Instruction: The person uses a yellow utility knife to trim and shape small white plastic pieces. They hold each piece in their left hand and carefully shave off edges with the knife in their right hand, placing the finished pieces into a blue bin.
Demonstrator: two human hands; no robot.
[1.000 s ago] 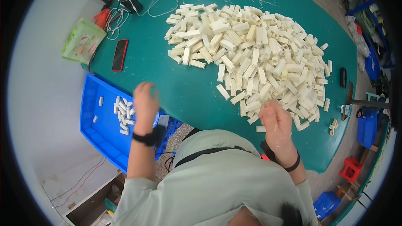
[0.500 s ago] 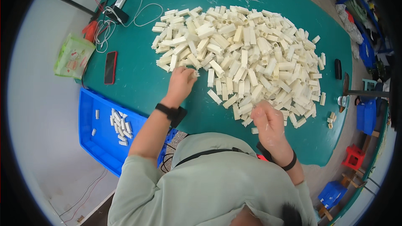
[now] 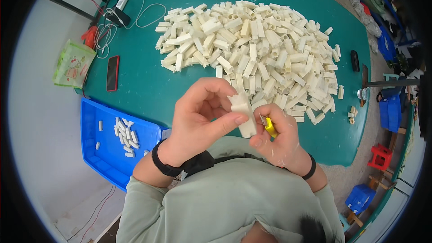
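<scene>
My left hand [image 3: 195, 119] grips a cream-white, block-like plastic piece [image 3: 244, 113] between thumb and fingers, raised near my body. The piece is tilted, and its upper end has a ragged edge. Close beside its lower end, my right hand [image 3: 284, 139] is closed around a small yellow-handled utility knife [image 3: 270, 127], with a short metal blade pointing toward the piece. Whether the blade touches the piece I cannot tell. Behind both hands spreads a large pile of similar cream pieces [image 3: 265, 49], many hollow with rough ends.
On the green table [image 3: 144, 58], a red-edged phone [image 3: 112, 73] lies at the left, below a power strip [image 3: 123, 0] with cables. A blue tray [image 3: 96, 164] at the lower left holds several pieces. A black object [image 3: 355, 60] lies at the right edge.
My left hand has come back from the pile's near-left edge, bringing a piece up in front of me. My right hand has turned, so the yellow knife now shows, and both hands are close together.
</scene>
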